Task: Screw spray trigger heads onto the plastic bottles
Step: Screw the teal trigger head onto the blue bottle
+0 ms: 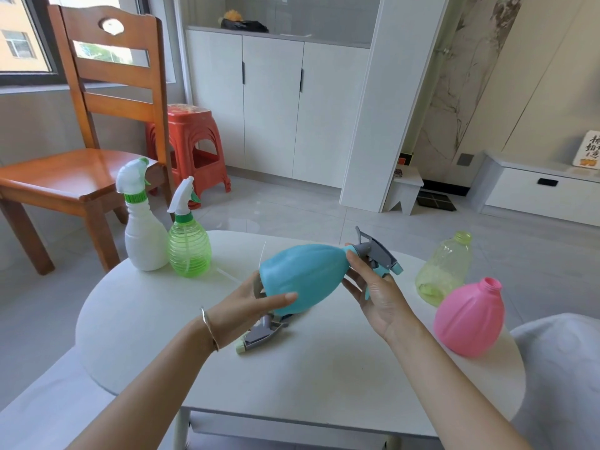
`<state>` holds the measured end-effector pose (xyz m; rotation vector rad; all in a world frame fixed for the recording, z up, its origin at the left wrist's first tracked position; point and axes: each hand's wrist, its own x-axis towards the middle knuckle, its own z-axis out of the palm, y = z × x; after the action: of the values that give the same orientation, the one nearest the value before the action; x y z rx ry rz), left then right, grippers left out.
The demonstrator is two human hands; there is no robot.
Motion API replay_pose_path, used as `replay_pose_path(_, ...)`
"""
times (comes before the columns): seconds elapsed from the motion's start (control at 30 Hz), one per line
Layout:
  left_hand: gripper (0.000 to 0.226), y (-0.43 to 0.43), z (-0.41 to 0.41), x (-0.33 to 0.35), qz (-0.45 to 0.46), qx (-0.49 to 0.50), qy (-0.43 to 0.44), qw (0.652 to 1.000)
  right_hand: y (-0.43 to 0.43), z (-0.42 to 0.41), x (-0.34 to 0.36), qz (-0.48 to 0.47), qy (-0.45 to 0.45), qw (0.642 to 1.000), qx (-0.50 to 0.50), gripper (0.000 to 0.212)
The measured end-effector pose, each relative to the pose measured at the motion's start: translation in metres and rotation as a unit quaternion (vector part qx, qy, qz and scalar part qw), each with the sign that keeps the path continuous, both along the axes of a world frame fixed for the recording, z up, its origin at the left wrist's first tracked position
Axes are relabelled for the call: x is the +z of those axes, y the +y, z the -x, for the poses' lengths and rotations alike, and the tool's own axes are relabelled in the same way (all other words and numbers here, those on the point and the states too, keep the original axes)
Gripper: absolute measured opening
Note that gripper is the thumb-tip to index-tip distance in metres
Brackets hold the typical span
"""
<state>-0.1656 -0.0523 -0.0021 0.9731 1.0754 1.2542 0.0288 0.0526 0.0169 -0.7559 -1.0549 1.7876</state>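
A blue bottle (305, 276) lies on its side in the air above the white table (324, 368), its neck pointing right. My left hand (250, 306) holds its base, thumb across the body. My right hand (373, 293) grips the neck where a grey and blue trigger head (378, 251) sits on it. A loose grey trigger head (261, 334) with a pale green nozzle lies on the table under the bottle. A pink bottle (469, 316) and a clear yellow-green bottle (444, 271) lie at the right with bare necks.
A white bottle (143, 228) and a green ribbed bottle (189, 245) stand at the table's far left, each with a trigger head on. A wooden chair (81, 167) and red stools (194, 147) stand behind. A grey cushion (565, 368) is at right.
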Motion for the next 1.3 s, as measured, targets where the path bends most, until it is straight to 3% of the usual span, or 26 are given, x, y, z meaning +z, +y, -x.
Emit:
replay_pose_path(0.13,0.065,-0.002,-0.004,0.003,0.096,-0.042,-0.064,0.992,-0.002,0.002,0.001,-0.004,0.001,1.0,0.009,0.038)
replay_pose_path(0.33,0.066,-0.002,0.001,0.001,0.011,-0.004,0.008,1.0,-0.003,0.002,0.002,0.005,0.005,1.0,0.011,0.034)
replay_pose_path(0.47,0.069,-0.004,-0.001,0.002,0.086,-0.045,-0.086,0.992,-0.004,0.003,0.004,-0.01,0.004,1.0,0.017,0.036)
replay_pose_path(0.57,0.08,-0.005,-0.002,0.0,0.055,-0.018,-0.021,0.998,-0.005,0.003,0.006,-0.016,0.005,1.0,0.021,0.027)
replay_pose_path(0.77,0.082,-0.007,-0.005,0.002,-0.025,0.086,0.091,0.992,-0.007,0.006,0.008,-0.012,0.009,1.0,-0.005,0.026)
replay_pose_path(0.9,0.082,-0.009,-0.005,0.0,-0.077,0.123,0.118,0.982,-0.012,0.014,0.012,0.0,0.008,0.999,-0.032,0.03)
replay_pose_path(1.07,0.081,-0.015,0.004,0.003,-0.13,0.156,0.145,0.968,-0.016,0.029,0.017,0.01,0.01,0.999,-0.038,0.016)
replay_pose_path(1.3,0.081,-0.032,0.034,0.015,-0.14,0.175,0.159,0.961,-0.022,0.062,0.036,-0.012,-0.015,1.0,-0.011,0.014)
